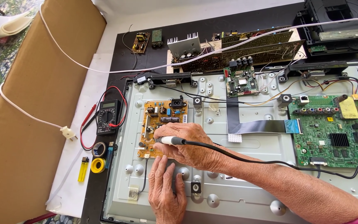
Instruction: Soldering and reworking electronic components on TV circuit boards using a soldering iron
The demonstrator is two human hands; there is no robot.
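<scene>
Nearest the camera: left hand, fingers flat and spread on the grey metal back panel, holding nothing.
Just beyond: right hand closed around a white-handled soldering iron with black cord, tip over the orange power circuit board.
Left side: black multimeter with red leads, yellow tape roll, yellow lighter.
Right side: green main board.
Farthest: loose brown circuit boards.

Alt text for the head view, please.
Right hand holds a corded soldering iron over an orange circuit board on a grey metal panel; left hand rests flat below. A multimeter lies left.
</scene>
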